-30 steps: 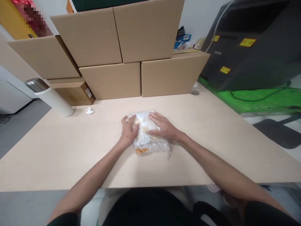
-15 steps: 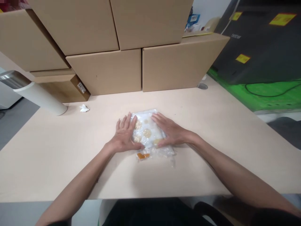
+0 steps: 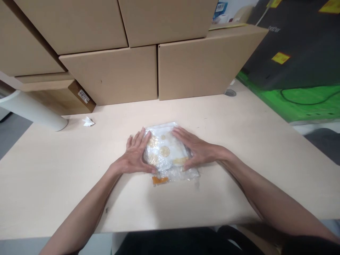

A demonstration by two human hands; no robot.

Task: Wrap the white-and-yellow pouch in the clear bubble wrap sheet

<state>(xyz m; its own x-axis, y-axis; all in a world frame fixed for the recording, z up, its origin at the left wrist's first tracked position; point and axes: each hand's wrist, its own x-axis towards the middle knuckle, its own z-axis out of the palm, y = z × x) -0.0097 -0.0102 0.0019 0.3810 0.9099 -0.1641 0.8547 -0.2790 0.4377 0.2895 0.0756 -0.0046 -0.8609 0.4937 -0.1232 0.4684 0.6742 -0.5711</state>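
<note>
A clear plastic packet with white, yellow-spotted contents lies flat on the pale table. An orange patch shows at the packet's near left corner, beside a loose, crinkled plastic edge. My left hand rests along the packet's left side, fingers spread and thumb at its near edge. On the right side lies my right hand, its fingertips on the packet's upper right and its thumb lower down. Both hands touch the packet without closing round it.
Large cardboard boxes are stacked along the table's back. A white cylinder and a crumpled white scrap are at the back left. A small round grey object sits at the back right.
The view has shifted slightly. My hands have moved a little farther apart, and more of the packet shows between them.
</note>
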